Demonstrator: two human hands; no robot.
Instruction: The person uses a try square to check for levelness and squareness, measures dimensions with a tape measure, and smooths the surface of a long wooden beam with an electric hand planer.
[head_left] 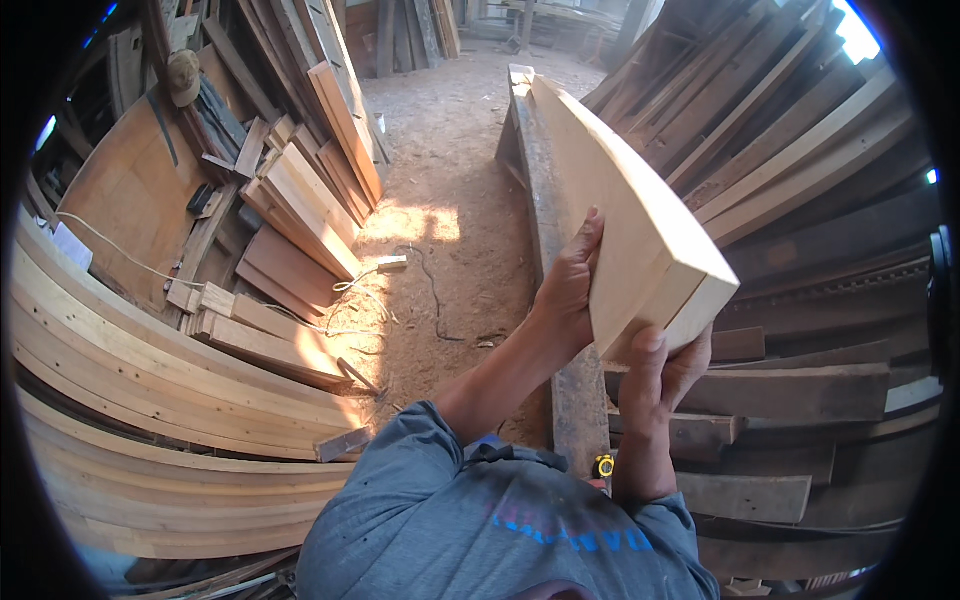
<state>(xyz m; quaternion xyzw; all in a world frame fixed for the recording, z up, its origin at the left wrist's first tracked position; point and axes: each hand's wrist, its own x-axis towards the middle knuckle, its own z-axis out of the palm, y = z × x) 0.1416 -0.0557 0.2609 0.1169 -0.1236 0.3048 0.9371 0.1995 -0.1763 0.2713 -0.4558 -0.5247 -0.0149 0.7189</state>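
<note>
Nearest, shirt [430, 535]: grey-blue, with blue and pinkish lettering bent by the folds.
Tape measure [603, 466]: yellow and black, by the near part of a dark beam [578, 405]; its markings are too small to read.
Right hand [664, 368]: clamped on the near end of a pale board [625, 195], thumb on the end face, seemingly to steady it.
Left hand [572, 275]: gripping the board's lower edge farther along, thumb on the broad face, probably sharing the weight; fingers partly hidden.
Board's place: slanting up and away above the beam; I cannot tell whether its far end touches. No legible writing.
Leaning planks [775, 110]: beyond, rightward, perhaps propped to save floor space.
</note>
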